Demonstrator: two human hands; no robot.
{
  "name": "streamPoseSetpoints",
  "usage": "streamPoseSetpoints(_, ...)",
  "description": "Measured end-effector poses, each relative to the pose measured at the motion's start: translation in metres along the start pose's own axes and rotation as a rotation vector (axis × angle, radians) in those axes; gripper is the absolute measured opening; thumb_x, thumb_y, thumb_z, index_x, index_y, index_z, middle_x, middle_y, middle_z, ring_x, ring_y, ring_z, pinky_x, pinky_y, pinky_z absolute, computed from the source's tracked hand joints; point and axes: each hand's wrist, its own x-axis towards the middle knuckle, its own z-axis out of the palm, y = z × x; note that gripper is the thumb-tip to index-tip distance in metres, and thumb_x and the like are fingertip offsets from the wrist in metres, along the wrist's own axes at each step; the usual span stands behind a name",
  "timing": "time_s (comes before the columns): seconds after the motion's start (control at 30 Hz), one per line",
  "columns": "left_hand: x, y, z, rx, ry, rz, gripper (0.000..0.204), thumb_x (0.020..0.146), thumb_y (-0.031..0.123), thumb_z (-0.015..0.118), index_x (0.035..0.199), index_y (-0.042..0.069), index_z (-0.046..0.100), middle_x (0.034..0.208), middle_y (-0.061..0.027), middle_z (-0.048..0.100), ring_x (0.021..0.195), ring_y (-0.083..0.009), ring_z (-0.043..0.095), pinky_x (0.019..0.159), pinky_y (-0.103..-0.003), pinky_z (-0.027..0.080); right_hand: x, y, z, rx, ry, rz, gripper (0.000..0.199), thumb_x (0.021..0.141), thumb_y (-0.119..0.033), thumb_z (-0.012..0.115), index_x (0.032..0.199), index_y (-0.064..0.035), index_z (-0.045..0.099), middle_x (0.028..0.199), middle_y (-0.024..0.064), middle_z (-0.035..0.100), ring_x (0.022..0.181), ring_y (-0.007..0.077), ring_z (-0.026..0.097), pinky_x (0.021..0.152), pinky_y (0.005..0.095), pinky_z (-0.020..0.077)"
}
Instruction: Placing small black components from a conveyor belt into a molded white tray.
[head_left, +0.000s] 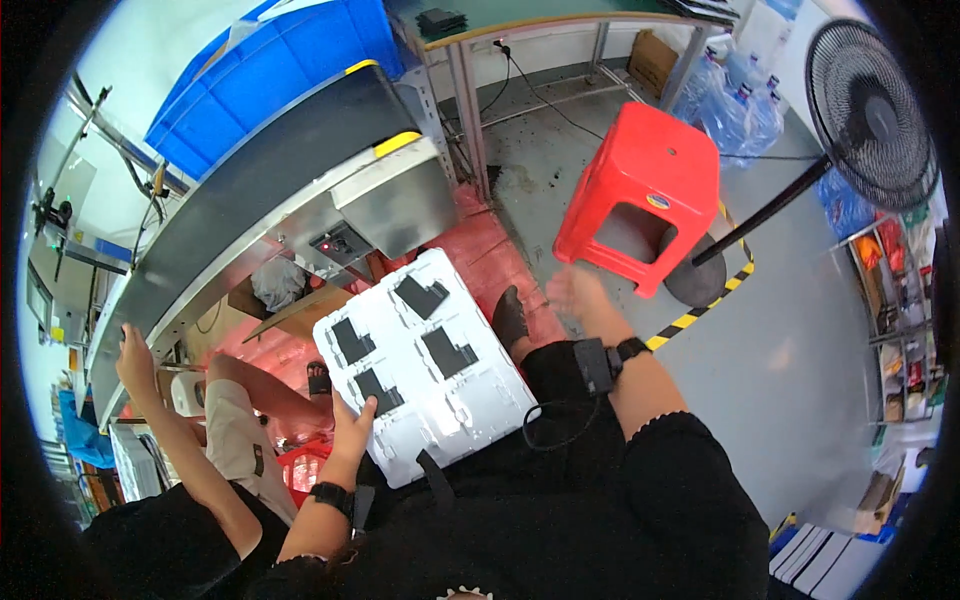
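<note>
A white moulded plastic tray rests tilted across my lap, its top covered with shaped recesses. Several flat black parts with a notched outline, such as this black part, lie in its far and left recesses; the nearer right recesses hold none. My left hand grips the tray's left edge, thumb on top beside the nearest black part. My right hand is held out past the tray's right side, close to a red plastic stool. Motion smears its fingers, and nothing can be made out in them.
At left runs a conveyor with a dark belt and a blue bin on it. A co-worker's arm reaches toward it beside me. A standing fan is at right behind the stool, with yellow-black floor tape nearby.
</note>
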Motion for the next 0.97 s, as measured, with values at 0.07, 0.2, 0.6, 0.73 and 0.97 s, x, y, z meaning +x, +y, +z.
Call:
streamPoseSetpoints(0.07, -0.002, 0.016, -0.003, -0.047, -0.045, -0.056, 0.062, 0.078, 0.005, 0.057, 0.127, -0.005, 0.021, 0.119, -0.0161, 0.042, 0.109, -0.0235, 0.042, 0.095, -0.032, 0.031, -0.029, 0.029, -0.013, -0.018, -0.018, 0.085, 0.037, 0.085, -0.033, 0.045, 0.102, -0.0007, 0.052, 0.094, 0.0149, 0.058, 0.084, 0.0280, 0.056, 0.072, 0.0462, 0.0446)
streamPoseSetpoints(0.2, 0.006, 0.035, -0.008, 0.019, -0.123, -0.187, 0.061, 0.079, 0.011, 0.059, 0.126, -0.004, 0.024, 0.122, -0.0179, 0.041, 0.111, -0.0260, 0.042, 0.094, -0.035, 0.034, -0.040, 0.071, -0.050, 0.054, -0.095, 0.104, 0.033, 0.085, -0.028, 0.047, 0.098, 0.0018, 0.051, 0.089, 0.0170, 0.057, 0.079, 0.0284, 0.057, 0.067, 0.0419, 0.0480)
streamPoseSetpoints(0.6, 0.028, 0.118, 0.074, 1.058, 0.069, 0.243, 0.057, 0.079, 0.043, 0.054, 0.118, 0.002, 0.046, 0.121, -0.0207, 0.041, 0.113, -0.0337, 0.041, 0.090, -0.044, 0.036, -0.084, 0.058, -0.009, -0.183, -0.246, -0.124, 0.029, 0.082, -0.026, 0.053, 0.094, 0.0007, 0.051, 0.081, 0.0134, 0.057, 0.071, 0.0231, 0.057, 0.062, 0.0339, 0.0486)
streamPoseSetpoints(0.73, 0.085, 0.155, 0.105, 0.961, 0.026, -0.078, 0.067, 0.077, 0.054, 0.049, 0.122, 0.005, 0.044, 0.116, -0.0202, 0.044, 0.110, -0.0348, 0.041, 0.090, -0.047, 0.034, -0.081, 0.071, -0.008, -0.173, -0.265, -0.052, 0.028, 0.082, -0.025, 0.054, 0.095, -0.0004, 0.051, 0.083, 0.0132, 0.057, 0.071, 0.0237, 0.057, 0.062, 0.0347, 0.0482)
streamPoseSetpoints(0.97, 0.131, 0.137, 0.136, 1.108, 0.085, -0.132, 0.077, 0.072, 0.066, 0.046, 0.130, 0.015, 0.038, 0.123, -0.0201, 0.038, 0.115, -0.0385, 0.035, 0.090, -0.052, 0.032, 0.027, 0.069, -0.046, -0.241, -0.253, 0.142, 0.040, 0.078, -0.037, 0.056, 0.103, -0.0060, 0.052, 0.094, 0.0147, 0.059, 0.080, 0.0307, 0.060, 0.059, 0.0459, 0.0510)
